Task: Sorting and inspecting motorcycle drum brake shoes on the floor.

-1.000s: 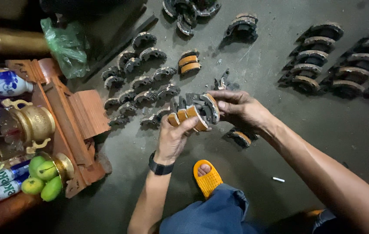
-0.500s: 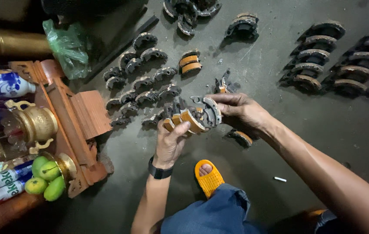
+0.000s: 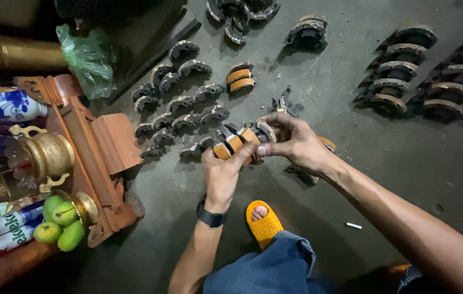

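We see both hands, left (image 3: 223, 171) and right (image 3: 291, 142), grasping a brake-shoe assembly (image 3: 240, 140) above the floor (image 3: 405, 179), several rows of shoes (image 3: 179, 106) already laid out.

Bare forearms; black wristwatch (image 3: 211, 218); blue jeans (image 3: 267, 272); orange slipper (image 3: 264, 223).

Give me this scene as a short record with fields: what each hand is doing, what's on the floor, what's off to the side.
left hand: grips curved parts with orange lining
right hand: pinches the same parts from the other end
floor: rows of dark curved parts, more at far right
side: wooden stand, brass urn, green fruit
foot: orange sandal
wrist: black band on left
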